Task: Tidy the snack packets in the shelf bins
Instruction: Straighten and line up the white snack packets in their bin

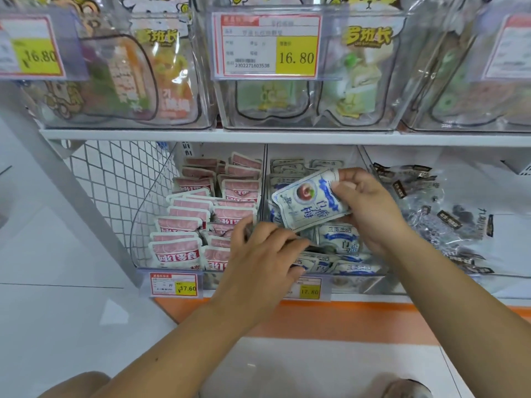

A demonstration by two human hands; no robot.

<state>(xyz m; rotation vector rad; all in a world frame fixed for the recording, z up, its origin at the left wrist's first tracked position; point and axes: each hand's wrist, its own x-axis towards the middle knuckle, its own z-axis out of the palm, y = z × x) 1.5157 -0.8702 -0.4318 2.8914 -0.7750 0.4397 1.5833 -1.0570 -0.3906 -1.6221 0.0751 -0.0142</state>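
My right hand [370, 208] grips a small stack of white-and-blue snack packets [309, 199], lifted and tilted above the middle clear bin [359, 285] on the lower shelf. More white-and-blue packets [339, 242] lie loose in that bin. My left hand [264, 254] reaches into the front of the same bin, fingers curled down among the packets; whether it grips one is hidden. The left bin holds rows of pink-and-white packets [184, 225], mostly upright. The right bin holds clear packets with dark labels [436, 208].
A white shelf board [201, 135] runs above the lower bins, carrying clear bins of large cartoon pouches [138, 76] with price tags [267, 44]. A white wire mesh panel [115, 179] closes the left side. An orange strip [344, 317] runs below the bins.
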